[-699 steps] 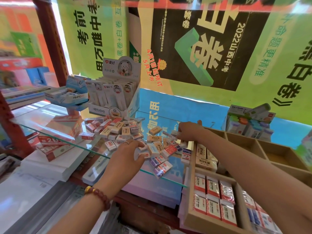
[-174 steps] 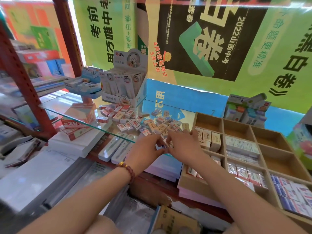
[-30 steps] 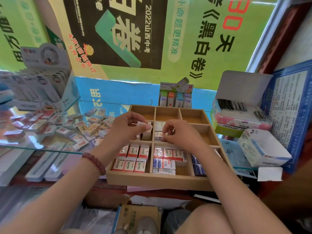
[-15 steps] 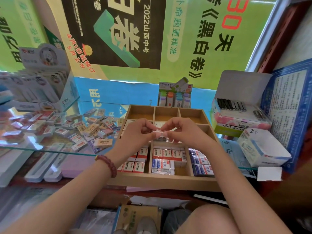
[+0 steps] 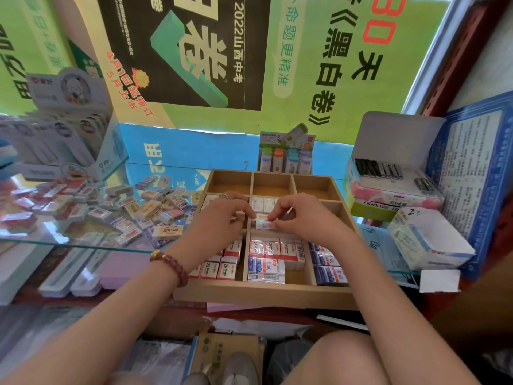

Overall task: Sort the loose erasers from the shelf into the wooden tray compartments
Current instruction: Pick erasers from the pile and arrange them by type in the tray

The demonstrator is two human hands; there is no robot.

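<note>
Obs.: both hands are working over the wooden tray [image 5: 263, 295]. The left hand [image 5: 222, 218] and right hand [image 5: 301, 218] share one small wrapped eraser [image 5: 263, 221], each grip pinching an end with the fingertips. The eraser sits low at the front of the middle-row centre compartment, just above the divider to the front row. Cannot tell whether it touches the white erasers [image 5: 263, 203] behind it.

Risks, as judged:
1. If it is released over the divider, the eraser could tip forward into the front-centre compartment among the red-labelled packs [image 5: 273, 247], which is the wrong sort.
2. With a two-handed pinch on a slick wrapper, an uneven let-go could leave it tilted or on edge, not seated in its row.
3. The loose erasers [image 5: 144, 209] are heaped on the glass shelf [image 5: 69, 244]. One beige eraser [image 5: 168, 231] lies near the shelf's front edge, close to the left forearm. A careless reach to the pile could knock it off.
</note>
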